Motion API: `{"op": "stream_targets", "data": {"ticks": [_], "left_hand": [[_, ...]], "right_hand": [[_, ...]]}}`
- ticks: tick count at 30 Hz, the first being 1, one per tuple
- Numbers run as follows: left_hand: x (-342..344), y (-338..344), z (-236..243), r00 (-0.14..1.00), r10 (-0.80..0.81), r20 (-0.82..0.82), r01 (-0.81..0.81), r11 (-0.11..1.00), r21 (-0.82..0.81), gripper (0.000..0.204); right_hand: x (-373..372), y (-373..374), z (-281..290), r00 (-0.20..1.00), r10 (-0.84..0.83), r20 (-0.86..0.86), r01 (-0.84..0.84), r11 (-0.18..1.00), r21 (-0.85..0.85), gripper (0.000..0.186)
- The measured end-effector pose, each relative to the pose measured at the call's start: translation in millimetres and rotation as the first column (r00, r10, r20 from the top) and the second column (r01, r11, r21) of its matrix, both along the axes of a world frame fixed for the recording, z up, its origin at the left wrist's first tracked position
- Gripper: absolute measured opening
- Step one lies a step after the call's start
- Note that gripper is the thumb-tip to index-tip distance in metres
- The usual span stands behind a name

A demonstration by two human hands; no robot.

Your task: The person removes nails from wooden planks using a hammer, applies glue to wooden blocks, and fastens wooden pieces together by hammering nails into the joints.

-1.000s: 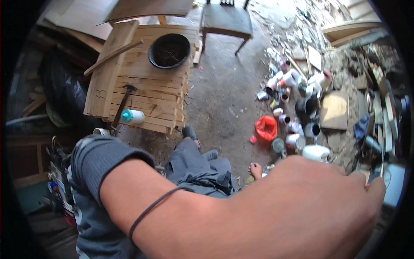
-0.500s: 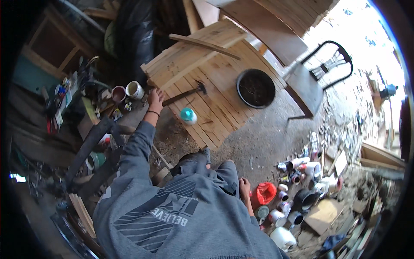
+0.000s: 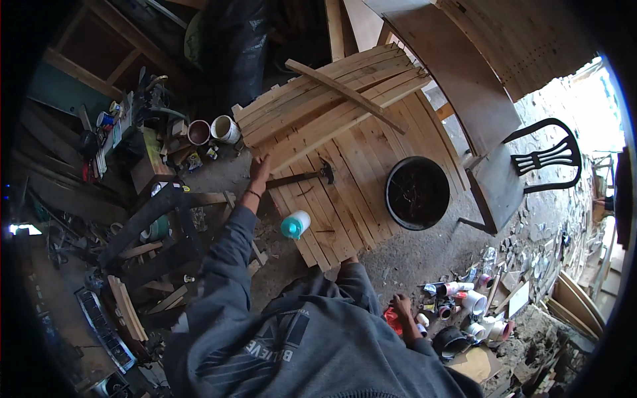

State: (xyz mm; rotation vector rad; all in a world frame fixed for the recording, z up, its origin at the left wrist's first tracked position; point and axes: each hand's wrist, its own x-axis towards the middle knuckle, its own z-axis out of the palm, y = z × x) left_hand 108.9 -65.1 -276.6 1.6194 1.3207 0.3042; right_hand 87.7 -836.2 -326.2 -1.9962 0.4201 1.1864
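Observation:
My left hand (image 3: 260, 171) is at the near left end of a long wooden plank (image 3: 352, 119), fingers closed over its end. That plank lies with other planks across a slatted wooden worktop (image 3: 345, 192). A hammer (image 3: 295, 178) rests on the slats beside my left wrist, head pointing right. Closer to me is a white bottle with a teal cap (image 3: 292, 226). A black round basin (image 3: 417, 192) with dark scraps inside sits at the worktop's right. My right hand (image 3: 401, 306) is low on my right, in front of a red bag (image 3: 391, 321); its fingers are too indistinct to read.
A narrow wood strip (image 3: 345, 95) lies slantwise over the planks. A black-backed chair (image 3: 547, 156) stands to the right. Jars and cans (image 3: 473, 302) crowd the floor at lower right. Two buckets (image 3: 225, 129) and a dark wooden frame (image 3: 142, 222) are on the left.
My view has shifted, moving the worktop lower in the picture. The front plank now looks separated from those behind it. My right hand has moved outward, in front of the red bag.

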Motion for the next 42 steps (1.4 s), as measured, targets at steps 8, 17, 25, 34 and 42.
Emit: {"op": "stream_targets", "data": {"ticks": [8,17,25,34,42], "left_hand": [[132.3,-108.9,118.4,0.78,-0.588,-0.217,0.507,0.388,0.77,0.081],[247.3,-112.9,58.1,0.572,-0.478,-0.667,0.82,0.356,0.448,0.1],[278.7,-113.6,43.3,0.606,-0.498,-0.62,0.795,0.41,0.448,0.105],[268.8,-72.5,61.7,0.55,-0.678,-0.488,0.833,0.408,0.373,0.106],[254.3,-60.9,162.5,0.374,-0.801,-0.469,0.927,0.346,0.149,0.106]], "right_hand": [[171.2,194.6,96.6,0.667,0.735,-0.119,-0.72,0.678,0.149,0.036],[367.3,390.3,103.7,0.652,-0.254,0.714,-0.012,0.939,0.344,0.045],[456.0,458.6,85.3,0.906,-0.384,0.177,0.144,0.673,0.725,0.065],[398.0,351.6,105.7,0.843,-0.066,0.533,-0.281,0.792,0.542,0.041],[347.2,312.6,203.3,0.709,-0.128,0.694,-0.263,0.864,0.428,0.028]]}}
